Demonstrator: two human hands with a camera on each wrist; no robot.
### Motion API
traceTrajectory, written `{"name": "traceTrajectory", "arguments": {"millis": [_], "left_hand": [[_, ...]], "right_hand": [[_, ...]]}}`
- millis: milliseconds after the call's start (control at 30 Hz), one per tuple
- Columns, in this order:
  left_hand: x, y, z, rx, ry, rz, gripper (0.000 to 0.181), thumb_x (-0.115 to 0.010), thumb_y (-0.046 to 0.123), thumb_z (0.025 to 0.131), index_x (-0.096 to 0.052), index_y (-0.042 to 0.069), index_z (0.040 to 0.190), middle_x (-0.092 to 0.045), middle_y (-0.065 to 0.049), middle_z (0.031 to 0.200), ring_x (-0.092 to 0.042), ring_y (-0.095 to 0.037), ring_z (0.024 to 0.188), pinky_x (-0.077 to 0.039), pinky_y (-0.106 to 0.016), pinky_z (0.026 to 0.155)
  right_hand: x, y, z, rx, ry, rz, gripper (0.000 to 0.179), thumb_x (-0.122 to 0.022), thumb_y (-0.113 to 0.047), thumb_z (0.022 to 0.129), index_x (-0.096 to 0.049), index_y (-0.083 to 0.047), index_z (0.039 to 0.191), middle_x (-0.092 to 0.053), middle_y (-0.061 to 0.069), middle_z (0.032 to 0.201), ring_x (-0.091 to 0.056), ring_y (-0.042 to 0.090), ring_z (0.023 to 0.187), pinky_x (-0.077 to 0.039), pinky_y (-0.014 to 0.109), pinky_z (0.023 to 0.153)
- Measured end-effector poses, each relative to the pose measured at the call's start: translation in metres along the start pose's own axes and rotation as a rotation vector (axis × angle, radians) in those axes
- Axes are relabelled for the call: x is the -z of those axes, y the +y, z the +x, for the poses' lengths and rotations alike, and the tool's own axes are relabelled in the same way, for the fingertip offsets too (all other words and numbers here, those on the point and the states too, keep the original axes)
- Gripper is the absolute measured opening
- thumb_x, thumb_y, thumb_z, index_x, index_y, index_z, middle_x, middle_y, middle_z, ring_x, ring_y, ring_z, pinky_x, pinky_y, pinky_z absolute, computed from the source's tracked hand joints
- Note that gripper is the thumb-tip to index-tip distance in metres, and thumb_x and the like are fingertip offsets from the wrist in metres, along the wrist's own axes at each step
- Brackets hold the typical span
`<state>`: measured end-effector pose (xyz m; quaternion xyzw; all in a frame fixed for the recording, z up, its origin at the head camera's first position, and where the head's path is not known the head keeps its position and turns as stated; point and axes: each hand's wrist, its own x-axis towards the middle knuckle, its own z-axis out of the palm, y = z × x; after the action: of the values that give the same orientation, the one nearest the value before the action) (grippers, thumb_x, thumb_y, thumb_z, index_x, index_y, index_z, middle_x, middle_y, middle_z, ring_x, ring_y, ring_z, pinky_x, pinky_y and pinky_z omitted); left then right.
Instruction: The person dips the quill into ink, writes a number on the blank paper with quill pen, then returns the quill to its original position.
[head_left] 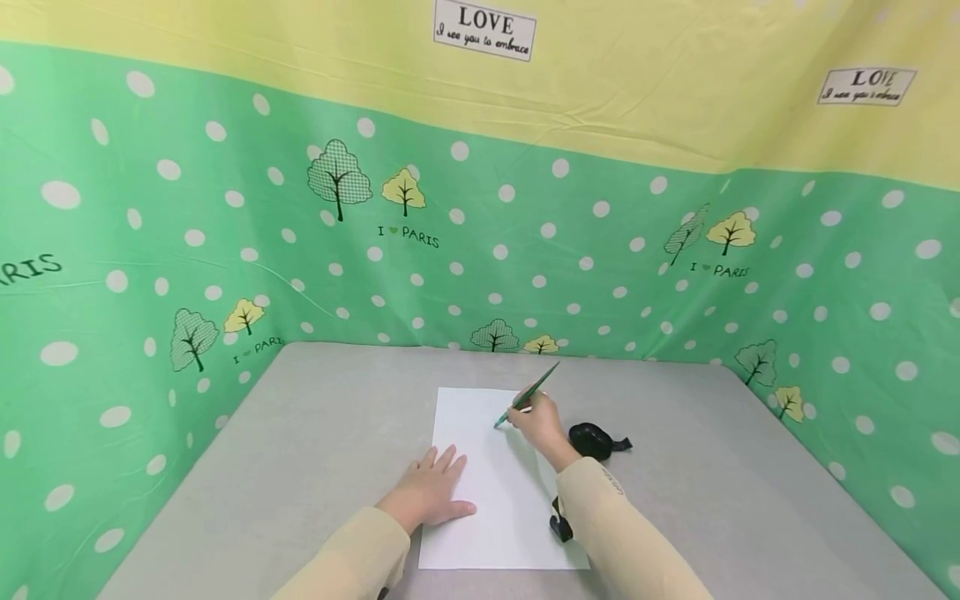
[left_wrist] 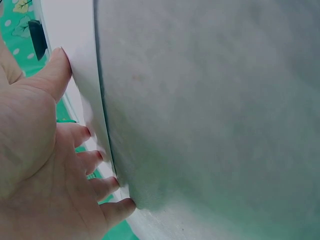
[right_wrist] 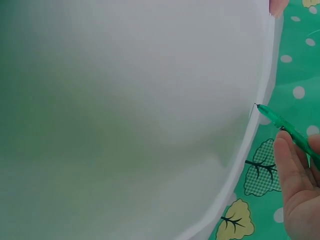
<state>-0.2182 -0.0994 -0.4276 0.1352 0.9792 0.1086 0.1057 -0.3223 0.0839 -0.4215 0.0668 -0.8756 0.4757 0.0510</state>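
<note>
A white sheet of paper [head_left: 480, 533] lies on the grey table. My left hand [head_left: 435, 490] rests on its left edge with the fingers spread; in the left wrist view the fingertips [left_wrist: 104, 185] and thumb lie along that edge. Over the upper right part of the sheet, my right hand [head_left: 542, 423] pinches a slim green pen [head_left: 538, 383] between thumb and fingers. The pen slants, its back end up and to the right. In the right wrist view the tip of the pen [right_wrist: 270, 115] is right at the paper's surface.
A rounded black object [head_left: 590, 442] with a short strap shows just right of my right wrist. Another small black piece [head_left: 560, 527] shows by the right sleeve, over the paper's right edge. A green and yellow printed curtain [head_left: 465, 250] surrounds the table's [head_left: 322, 417] back and sides.
</note>
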Motion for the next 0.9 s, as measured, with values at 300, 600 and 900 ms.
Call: {"name": "traceTrajectory", "arguments": {"millis": [300,600,900], "left_hand": [[-0.0004,-0.0005,0.0006,-0.007,0.003,-0.002,0.078,-0.058,0.056,0.082,-0.040,0.006,0.139,-0.030,-0.016,0.145,-0.021,-0.040,0.133,-0.023,-0.054,0.104],[0.0014,0.0004,-0.0008,0.000,0.003,-0.007,0.077,-0.059,0.055,0.082,-0.040,0.006,0.139,-0.030,-0.015,0.145,-0.022,-0.040,0.132,-0.023,-0.053,0.104],[-0.0010,-0.0011,0.0017,-0.008,0.004,-0.003,0.078,-0.058,0.055,0.082,-0.039,0.006,0.139,-0.030,-0.016,0.145,-0.022,-0.040,0.132,-0.024,-0.054,0.104]], "right_hand": [[-0.0010,0.0016,-0.0006,0.015,-0.011,-0.016,0.009,-0.062,-0.002,0.082,-0.053,-0.002,0.085,-0.058,0.007,0.079,-0.061,0.017,0.068,-0.052,0.029,0.058],[-0.0005,-0.0015,-0.0049,0.023,-0.029,-0.015,0.008,-0.061,-0.001,0.082,-0.053,-0.003,0.085,-0.058,0.006,0.077,-0.061,0.016,0.067,-0.052,0.029,0.058],[0.0011,-0.0026,-0.0095,0.035,-0.043,-0.017,0.008,-0.061,0.000,0.081,-0.054,-0.002,0.085,-0.058,0.006,0.076,-0.061,0.016,0.067,-0.052,0.029,0.059]]}}
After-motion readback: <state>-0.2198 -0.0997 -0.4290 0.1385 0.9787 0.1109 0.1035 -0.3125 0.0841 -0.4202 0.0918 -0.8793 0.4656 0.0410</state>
